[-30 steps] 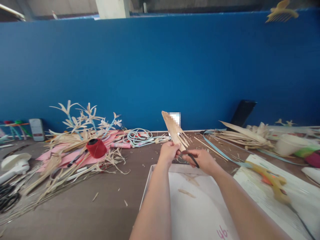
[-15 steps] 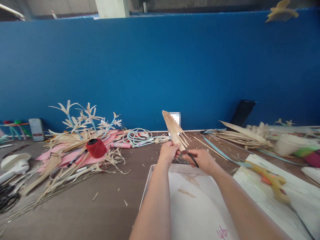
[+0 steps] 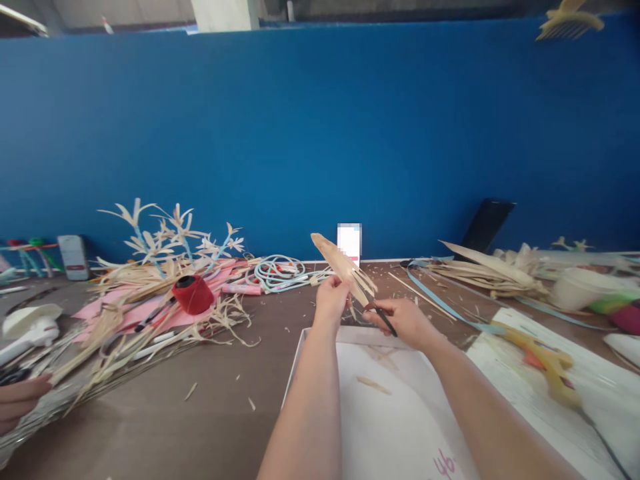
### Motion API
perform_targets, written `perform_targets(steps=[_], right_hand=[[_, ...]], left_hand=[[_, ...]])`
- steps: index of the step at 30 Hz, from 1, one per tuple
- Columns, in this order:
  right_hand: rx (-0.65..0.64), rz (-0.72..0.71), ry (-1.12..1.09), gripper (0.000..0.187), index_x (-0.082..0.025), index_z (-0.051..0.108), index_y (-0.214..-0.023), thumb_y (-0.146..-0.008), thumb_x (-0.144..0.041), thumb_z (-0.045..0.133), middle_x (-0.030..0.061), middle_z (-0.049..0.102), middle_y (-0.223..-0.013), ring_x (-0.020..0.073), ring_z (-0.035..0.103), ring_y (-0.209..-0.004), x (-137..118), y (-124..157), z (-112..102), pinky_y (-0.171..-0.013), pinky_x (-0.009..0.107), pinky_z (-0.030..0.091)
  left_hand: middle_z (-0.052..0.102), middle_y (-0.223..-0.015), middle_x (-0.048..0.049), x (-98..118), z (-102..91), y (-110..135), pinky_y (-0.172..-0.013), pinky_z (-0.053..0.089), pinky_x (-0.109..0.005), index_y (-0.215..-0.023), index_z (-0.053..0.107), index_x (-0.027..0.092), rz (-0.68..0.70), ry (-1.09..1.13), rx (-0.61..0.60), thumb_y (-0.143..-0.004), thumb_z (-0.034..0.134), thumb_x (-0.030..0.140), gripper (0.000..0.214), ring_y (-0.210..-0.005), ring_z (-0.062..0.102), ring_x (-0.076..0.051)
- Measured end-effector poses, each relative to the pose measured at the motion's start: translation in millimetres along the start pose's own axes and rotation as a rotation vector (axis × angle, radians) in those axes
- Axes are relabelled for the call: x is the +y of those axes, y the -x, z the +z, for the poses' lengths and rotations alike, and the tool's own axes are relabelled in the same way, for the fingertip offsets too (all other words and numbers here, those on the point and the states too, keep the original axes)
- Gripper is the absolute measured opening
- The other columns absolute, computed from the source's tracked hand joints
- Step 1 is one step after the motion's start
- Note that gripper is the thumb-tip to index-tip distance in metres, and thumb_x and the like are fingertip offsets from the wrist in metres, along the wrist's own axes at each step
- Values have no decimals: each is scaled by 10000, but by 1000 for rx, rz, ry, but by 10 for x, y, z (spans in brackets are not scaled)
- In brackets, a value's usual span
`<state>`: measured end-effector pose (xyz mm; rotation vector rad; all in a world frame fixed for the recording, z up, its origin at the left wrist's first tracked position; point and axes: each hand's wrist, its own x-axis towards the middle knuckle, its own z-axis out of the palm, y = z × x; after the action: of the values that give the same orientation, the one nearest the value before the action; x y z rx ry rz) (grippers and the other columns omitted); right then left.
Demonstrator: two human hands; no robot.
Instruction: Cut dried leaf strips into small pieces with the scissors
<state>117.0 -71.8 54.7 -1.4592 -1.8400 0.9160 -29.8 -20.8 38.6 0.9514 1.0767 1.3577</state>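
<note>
My left hand (image 3: 331,301) is closed around a pale dried husk strip (image 3: 336,259), which slants up and left and is slit into thin fringes on its right side. In my right hand (image 3: 410,322) is a pair of dark-handled scissors (image 3: 385,319), its blades up against the husk's lower right end; whether the blades are apart I cannot tell. Both hands are just above the far edge of a shallow white box (image 3: 400,427) marked "46", with a husk scrap (image 3: 374,385) on its white surface.
At the left edge another person's hand (image 3: 23,403) touches thin wires. Husk flowers (image 3: 183,233) and a red spool (image 3: 193,295) are to the left. Rightward are a yellow glue gun (image 3: 547,370) on paper and blue ribbon (image 3: 435,293). A lit phone (image 3: 350,241) leans against the blue partition (image 3: 320,133).
The husk has turned and its tip has dipped to the left. My left hand has shifted slightly left, away from the scissors. Another person's hand has come in at the left edge.
</note>
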Motion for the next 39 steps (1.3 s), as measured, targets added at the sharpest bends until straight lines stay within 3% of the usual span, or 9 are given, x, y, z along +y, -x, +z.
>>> perform_targets(steps=[6, 10, 17, 39], right_hand=[[-18, 24, 13, 366, -182, 670, -768, -674, -522, 573, -42, 457, -440, 107, 395, -449, -3, 6, 24, -458, 216, 316], [-14, 25, -16, 340, -173, 667, -758, -670, -491, 587, -43, 456, -447, 101, 385, -442, 4, 1, 38, -440, 212, 297], [-26, 57, -53, 401, -164, 671, -922, -659, -461, 614, -43, 461, -463, 109, 403, -457, 34, -19, 57, -464, 217, 331], [15, 30, -47, 340, -180, 687, -937, -670, -379, 623, -54, 462, -434, 104, 390, -448, 116, -56, 79, -457, 214, 314]], left_hand=[[482, -476, 40, 38, 1, 5, -418, 393, -170, -665, 530, 132, -20, 54, 77, -677, 601, 253, 141, -387, 439, -47], [515, -486, 28, 45, 8, 1, -445, 429, -172, -667, 529, 123, -53, 110, 76, -686, 599, 221, 122, -395, 479, -51], [527, -492, 18, 63, 28, 10, -460, 449, -162, -692, 551, 103, -107, 214, 88, -683, 604, 175, 90, -410, 492, -46], [531, -524, 7, 50, 94, 34, -474, 460, -117, -661, 536, 90, -174, 507, 93, -709, 588, 77, 72, -450, 513, -30]])
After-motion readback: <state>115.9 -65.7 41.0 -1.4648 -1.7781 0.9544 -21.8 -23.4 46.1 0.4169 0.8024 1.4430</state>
